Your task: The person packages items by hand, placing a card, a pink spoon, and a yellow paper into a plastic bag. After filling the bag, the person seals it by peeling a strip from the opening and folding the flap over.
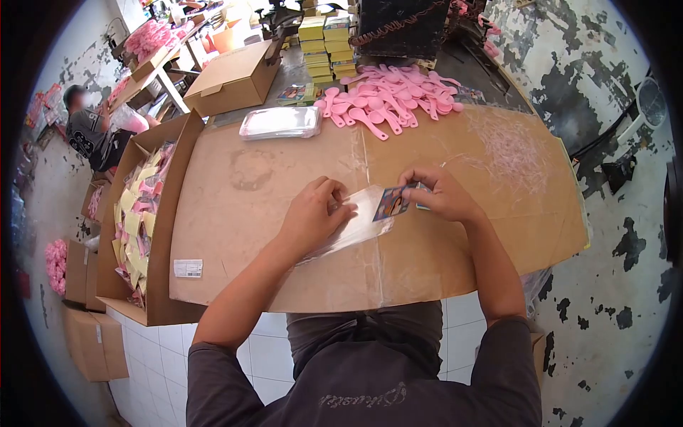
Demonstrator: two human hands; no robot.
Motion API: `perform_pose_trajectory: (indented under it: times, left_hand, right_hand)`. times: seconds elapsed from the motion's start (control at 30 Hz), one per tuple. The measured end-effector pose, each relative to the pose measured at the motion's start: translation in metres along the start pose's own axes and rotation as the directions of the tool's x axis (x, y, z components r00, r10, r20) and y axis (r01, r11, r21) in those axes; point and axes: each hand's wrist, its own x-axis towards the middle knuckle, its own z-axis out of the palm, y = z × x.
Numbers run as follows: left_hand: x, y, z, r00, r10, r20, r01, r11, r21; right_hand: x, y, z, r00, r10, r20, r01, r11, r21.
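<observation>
My left hand is closed on a clear plastic bag that lies slanted over the cardboard-covered table. Between thumb and fingers, my right hand pinches a small printed card with a dark colourful picture. The card overlaps the bag's right end in this view. A second light-blue edge shows under my right fingers. Beyond my hands sits a heap of pink plastic spoons. To its left rests a stack of clear plastic bags.
A long open carton of packed pink and yellow pieces stands along the left edge. Stacks of yellow-edged cards and a closed carton are at the back. Plastic shreds lie at right. Another person sits far left.
</observation>
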Motion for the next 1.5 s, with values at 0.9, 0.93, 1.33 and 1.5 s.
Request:
perform_pose_trajectory:
  times: [0.9, 0.93, 1.33, 1.5]
  left_hand:
    - [0.010, -0.025, -0.008, 0.983, -0.054, -0.178, -0.039, 0.874, -0.484]
    - [0.009, -0.024, -0.010, 0.984, -0.085, -0.155, -0.008, 0.856, -0.516]
    - [0.004, -0.002, -0.014, 0.925, -0.212, 0.316, 0.380, 0.472, -0.795]
    - [0.000, 0.006, -0.004, 0.888, -0.257, 0.382, 0.460, 0.465, -0.757]
  right_hand:
    - [0.002, -0.004, 0.029, 0.980, -0.098, 0.174, 0.126, 0.979, -0.158]
    - [0.002, -0.001, 0.029, 0.977, -0.124, 0.173, 0.152, 0.975, -0.159]
    - [0.010, 0.011, 0.027, 0.929, 0.032, -0.370, -0.018, 0.999, 0.042]
    - [0.009, 0.002, 0.033, 0.930, 0.064, -0.361, 0.030, 0.968, 0.251]
